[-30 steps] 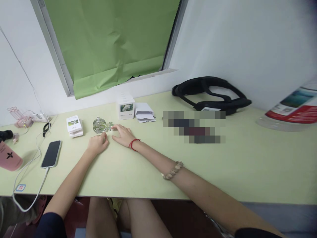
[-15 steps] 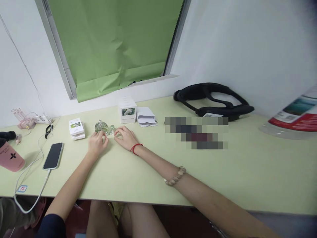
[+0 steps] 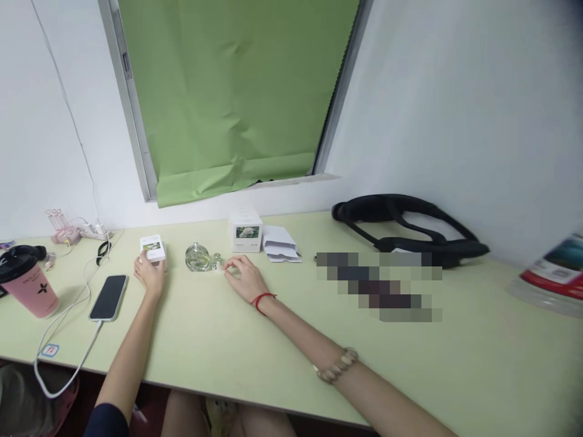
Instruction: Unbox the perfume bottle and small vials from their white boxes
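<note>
My left hand [image 3: 149,274] is at the near end of a small white box [image 3: 152,243] with a flower picture, its fingers and thumb closed about that end. Under this box shows the edge of another white piece. My right hand [image 3: 246,280], wearing a red cord at the wrist, rests on the table with its fingers curved and apart, holding nothing. Just left of its fingertips stands a small clear glass piece [image 3: 217,261], perhaps a stopper. Beside that is a round clear glass bottle [image 3: 197,258] with pale liquid.
Behind my right hand stand a larger white box [image 3: 246,233] and an opened white carton [image 3: 280,244]. A phone [image 3: 108,297] on a cable and a pink cup [image 3: 30,285] lie to the left. A black headset [image 3: 410,233] sits right; a blurred patch covers something before it.
My left hand has moved left from the glass bottle to the small white box. My right hand stays near the small glass piece. The view has shifted somewhat.
</note>
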A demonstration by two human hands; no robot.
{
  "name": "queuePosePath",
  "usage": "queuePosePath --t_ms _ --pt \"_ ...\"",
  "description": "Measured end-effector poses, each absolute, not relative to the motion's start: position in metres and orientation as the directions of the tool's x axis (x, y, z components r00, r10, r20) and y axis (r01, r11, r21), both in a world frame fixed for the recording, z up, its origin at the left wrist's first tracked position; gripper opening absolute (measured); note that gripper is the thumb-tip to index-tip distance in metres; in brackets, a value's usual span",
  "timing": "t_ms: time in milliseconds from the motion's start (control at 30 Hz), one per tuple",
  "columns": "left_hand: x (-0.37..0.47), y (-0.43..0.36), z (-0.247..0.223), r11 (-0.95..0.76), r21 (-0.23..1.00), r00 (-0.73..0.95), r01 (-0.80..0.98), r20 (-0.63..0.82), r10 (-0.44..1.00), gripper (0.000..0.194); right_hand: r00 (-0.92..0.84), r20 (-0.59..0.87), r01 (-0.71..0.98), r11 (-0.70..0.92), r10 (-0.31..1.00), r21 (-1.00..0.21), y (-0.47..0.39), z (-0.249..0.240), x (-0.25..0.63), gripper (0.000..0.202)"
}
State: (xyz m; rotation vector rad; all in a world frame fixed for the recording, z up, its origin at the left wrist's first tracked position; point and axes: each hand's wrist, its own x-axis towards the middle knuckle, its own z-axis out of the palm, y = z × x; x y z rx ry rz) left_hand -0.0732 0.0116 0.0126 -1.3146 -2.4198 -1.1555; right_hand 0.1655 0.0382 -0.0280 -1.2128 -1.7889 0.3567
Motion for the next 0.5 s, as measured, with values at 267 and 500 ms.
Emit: queuePosePath --t_ms 267,500 --pt "-0.076 0.015 0.015 0.034 0.73 -0.622 0.682 0.556 0.551 0.026 -0.097 0.512 0.537 0.478 0.854 -0.695 0.04 -0.028 0.165 0.012" --pt "-0.074 0.022 0.015 -0.319 0.811 -0.763 0.491 0.577 0.291 0.018 -0.077 0.486 0.499 0.456 0.87 -0.737 0.041 -0.03 0.164 0.013"
